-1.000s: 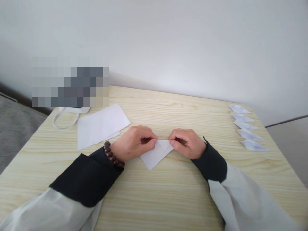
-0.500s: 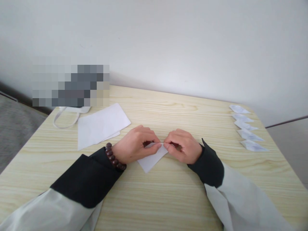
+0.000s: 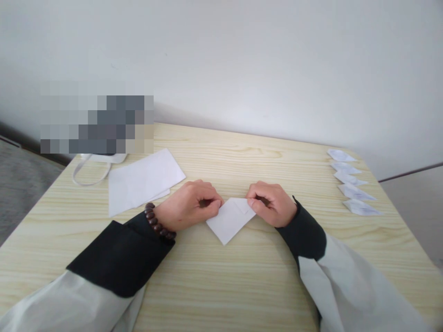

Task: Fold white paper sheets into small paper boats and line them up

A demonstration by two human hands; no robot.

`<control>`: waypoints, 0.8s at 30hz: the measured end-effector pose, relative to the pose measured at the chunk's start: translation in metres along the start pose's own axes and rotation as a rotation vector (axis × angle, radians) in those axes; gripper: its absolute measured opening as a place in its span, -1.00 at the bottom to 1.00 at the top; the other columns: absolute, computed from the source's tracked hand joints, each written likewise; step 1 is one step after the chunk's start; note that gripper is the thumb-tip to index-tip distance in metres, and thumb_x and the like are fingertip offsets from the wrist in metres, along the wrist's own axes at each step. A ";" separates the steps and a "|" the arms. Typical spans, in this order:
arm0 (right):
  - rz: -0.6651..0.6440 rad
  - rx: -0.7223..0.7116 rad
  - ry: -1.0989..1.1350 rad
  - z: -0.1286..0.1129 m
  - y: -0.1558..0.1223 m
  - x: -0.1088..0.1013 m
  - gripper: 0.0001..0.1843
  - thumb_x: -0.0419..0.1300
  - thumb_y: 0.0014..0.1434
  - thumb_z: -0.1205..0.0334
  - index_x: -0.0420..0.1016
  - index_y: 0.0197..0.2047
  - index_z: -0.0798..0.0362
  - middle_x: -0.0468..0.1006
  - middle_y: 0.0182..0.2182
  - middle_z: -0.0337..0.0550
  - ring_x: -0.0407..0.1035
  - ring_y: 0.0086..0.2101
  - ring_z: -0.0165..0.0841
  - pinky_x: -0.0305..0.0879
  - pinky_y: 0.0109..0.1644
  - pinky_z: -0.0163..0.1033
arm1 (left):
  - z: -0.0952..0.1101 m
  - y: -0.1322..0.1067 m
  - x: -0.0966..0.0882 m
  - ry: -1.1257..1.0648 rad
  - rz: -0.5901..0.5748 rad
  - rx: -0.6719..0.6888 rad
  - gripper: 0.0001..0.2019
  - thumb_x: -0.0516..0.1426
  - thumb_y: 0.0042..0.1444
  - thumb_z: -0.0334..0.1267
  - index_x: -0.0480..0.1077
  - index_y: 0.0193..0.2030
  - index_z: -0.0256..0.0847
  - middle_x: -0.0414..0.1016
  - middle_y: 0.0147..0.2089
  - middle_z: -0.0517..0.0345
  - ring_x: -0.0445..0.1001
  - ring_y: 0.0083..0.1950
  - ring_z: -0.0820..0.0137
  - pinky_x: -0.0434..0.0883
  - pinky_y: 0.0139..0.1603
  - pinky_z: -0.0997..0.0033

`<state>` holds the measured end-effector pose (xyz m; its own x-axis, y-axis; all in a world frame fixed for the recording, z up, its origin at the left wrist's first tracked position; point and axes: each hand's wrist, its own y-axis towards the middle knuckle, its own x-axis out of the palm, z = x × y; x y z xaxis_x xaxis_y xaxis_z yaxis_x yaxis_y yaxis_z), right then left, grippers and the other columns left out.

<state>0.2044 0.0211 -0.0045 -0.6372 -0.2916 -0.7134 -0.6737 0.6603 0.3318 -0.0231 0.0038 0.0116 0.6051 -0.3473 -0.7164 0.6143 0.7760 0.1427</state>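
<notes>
A small folded sheet of white paper (image 3: 230, 222) lies between my hands, one corner pointing toward me and a folded flap showing near its top right. My left hand (image 3: 194, 205), with a dark bead bracelet at the wrist, pinches the paper's left edge between thumb and forefinger. On the other side my right hand (image 3: 272, 203) grips the upper right corner with thumb and curled fingers. The fingertips under the paper are partly hidden.
White sheets of paper (image 3: 145, 180) lie to the left. Behind them a white object with a cord loop (image 3: 90, 184) is partly blurred out. Several folded paper pieces (image 3: 360, 207) line the table's (image 3: 221, 295) right side, and a wall (image 3: 242, 69) rises behind.
My hands have moved apart, from nearly touching at the paper's top edge to its two sides. More of the paper and its flap now show.
</notes>
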 end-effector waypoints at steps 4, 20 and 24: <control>-0.015 0.001 -0.015 0.003 0.000 -0.003 -0.81 0.02 0.11 0.34 0.28 -0.53 0.05 0.33 -0.64 -0.31 0.16 -0.57 -0.49 0.10 -0.44 -0.36 | 0.001 -0.001 0.002 -0.025 0.025 -0.023 -0.78 0.01 0.16 -0.33 0.49 -0.33 -0.24 0.51 -0.42 0.19 0.41 -0.40 0.50 0.32 -0.34 0.52; 0.106 0.004 -0.148 0.005 0.001 0.004 -0.85 0.09 0.18 0.28 0.38 -0.43 0.07 0.44 -0.55 -0.24 0.28 -0.52 -0.46 0.21 -0.38 -0.31 | -0.010 -0.002 0.008 -0.147 0.122 0.113 -0.83 0.13 0.12 -0.41 0.55 -0.25 -0.17 0.57 -0.21 0.11 0.50 -0.20 0.47 0.44 -0.18 0.51; 0.174 0.045 -0.148 0.003 0.002 0.006 -0.91 0.08 0.19 0.30 0.40 -0.29 0.07 0.48 -0.42 -0.16 0.31 -0.46 -0.42 0.27 -0.36 -0.28 | -0.011 -0.002 0.008 -0.057 0.183 0.099 -0.84 0.12 0.13 -0.41 0.54 -0.25 -0.17 0.57 -0.23 0.13 0.48 -0.21 0.46 0.44 -0.17 0.48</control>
<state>0.2006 0.0230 -0.0102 -0.6783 -0.0676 -0.7316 -0.5388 0.7228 0.4327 -0.0252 0.0049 -0.0015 0.7369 -0.2365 -0.6333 0.5367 0.7743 0.3352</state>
